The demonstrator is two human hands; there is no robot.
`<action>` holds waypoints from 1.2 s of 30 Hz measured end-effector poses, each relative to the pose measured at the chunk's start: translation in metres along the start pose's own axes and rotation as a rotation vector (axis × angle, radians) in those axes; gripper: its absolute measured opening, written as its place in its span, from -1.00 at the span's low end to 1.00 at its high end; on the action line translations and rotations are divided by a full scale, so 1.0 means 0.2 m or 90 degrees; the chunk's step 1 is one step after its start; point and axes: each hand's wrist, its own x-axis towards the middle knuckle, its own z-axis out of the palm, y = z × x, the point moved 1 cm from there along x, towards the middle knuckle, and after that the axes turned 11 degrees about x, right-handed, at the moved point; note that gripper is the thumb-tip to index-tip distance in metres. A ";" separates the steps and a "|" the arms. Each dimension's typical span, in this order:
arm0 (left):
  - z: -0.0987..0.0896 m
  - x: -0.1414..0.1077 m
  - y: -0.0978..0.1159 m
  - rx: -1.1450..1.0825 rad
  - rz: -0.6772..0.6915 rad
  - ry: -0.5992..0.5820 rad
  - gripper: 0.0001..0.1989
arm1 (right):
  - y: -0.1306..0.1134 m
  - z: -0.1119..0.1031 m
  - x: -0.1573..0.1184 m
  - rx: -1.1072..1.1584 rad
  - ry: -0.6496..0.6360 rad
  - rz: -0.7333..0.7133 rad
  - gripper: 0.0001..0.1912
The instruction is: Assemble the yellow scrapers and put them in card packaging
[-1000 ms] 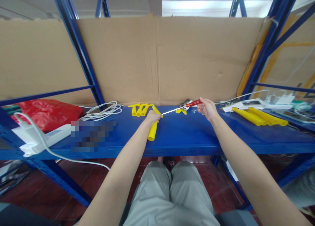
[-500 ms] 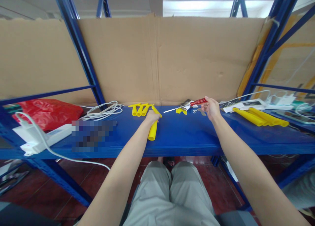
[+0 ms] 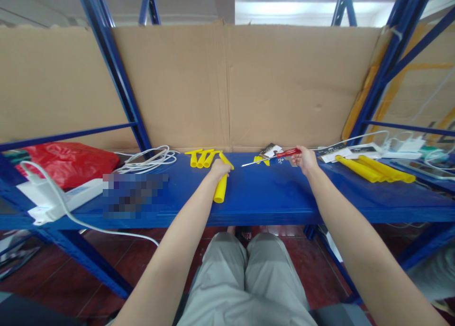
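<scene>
My left hand (image 3: 221,167) is wrapped round the upper part of a yellow tube (image 3: 220,189) that lies on the blue shelf (image 3: 263,193); a yellow crosspiece shows at its far end. In my right hand (image 3: 304,159) is a screwdriver (image 3: 288,152) with a red handle, its metal shaft pointing left toward the yellow tube, without touching it. Small yellow pieces (image 3: 262,160) lie behind the shaft, and tiny metal parts (image 3: 280,160) are below the handle. Three yellow pieces with crosspieces (image 3: 200,161) stand in a row left of my left hand.
Several yellow tubes (image 3: 377,169) lie at the right. To the left are a red bag (image 3: 73,164), a coiled white cable (image 3: 149,159), a white power strip (image 3: 83,193) and a blurred-out object (image 3: 135,195). A cardboard panel (image 3: 284,84) rises behind, between blue posts.
The screwdriver in my right hand has shifted slightly right and its tip has dropped a little. My left hand and the yellow tube look unmoved.
</scene>
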 end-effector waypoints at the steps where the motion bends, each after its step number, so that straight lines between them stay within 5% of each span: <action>1: 0.00 0.00 0.00 -0.004 0.000 0.001 -0.97 | 0.01 0.00 0.01 -0.001 0.000 0.008 -0.81; 8: 0.01 0.01 0.00 0.002 0.002 -0.003 -0.93 | 0.02 -0.03 0.04 -0.008 0.007 0.054 -0.85; 17: 0.00 0.00 0.00 0.007 0.019 -0.017 -0.97 | 0.02 -0.11 0.04 -0.082 0.079 0.268 -0.87; 24: 0.00 0.00 -0.01 0.012 0.024 -0.013 -0.92 | 0.06 -0.16 0.07 -0.154 0.155 0.239 -0.97; 36: 0.02 0.04 -0.02 0.013 0.024 -0.006 -0.92 | 0.05 -0.17 0.05 -0.211 0.222 0.236 -0.66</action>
